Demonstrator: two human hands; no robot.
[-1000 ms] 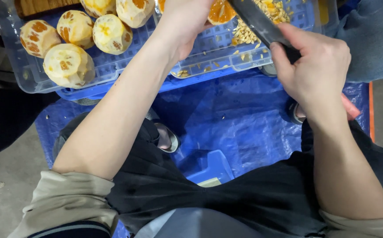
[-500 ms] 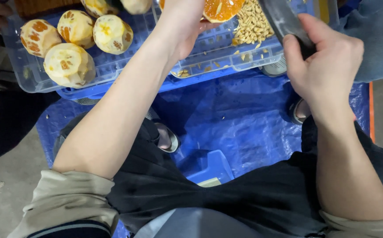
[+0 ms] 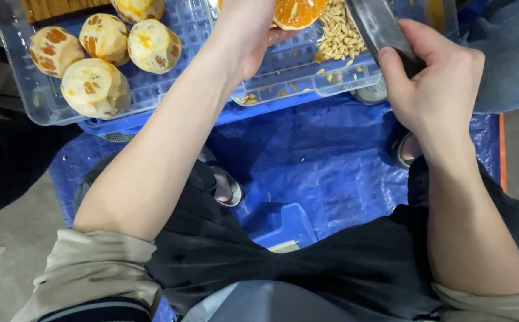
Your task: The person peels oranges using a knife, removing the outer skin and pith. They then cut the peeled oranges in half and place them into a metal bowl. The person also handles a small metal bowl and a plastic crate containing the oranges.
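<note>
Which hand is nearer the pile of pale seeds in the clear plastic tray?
Right. The right hand, gripping a knife, sits just beside the seeds; the left hand holds a cut orange farther left.

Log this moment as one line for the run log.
left hand: holds cut orange | right hand: grips knife | tray: peeled oranges, seeds

head view, straight down, close over tray [image 3: 27, 95]

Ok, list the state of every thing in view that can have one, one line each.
Cut orange: peeled, flesh open, held in the left hand.
Knife: blade over the tray, held in the right hand.
Peeled oranges: whole, skinned, lying together in the clear tray.
Seeds: loose, piled in the tray.
Blue tarp: spread flat, wrinkled.
</note>
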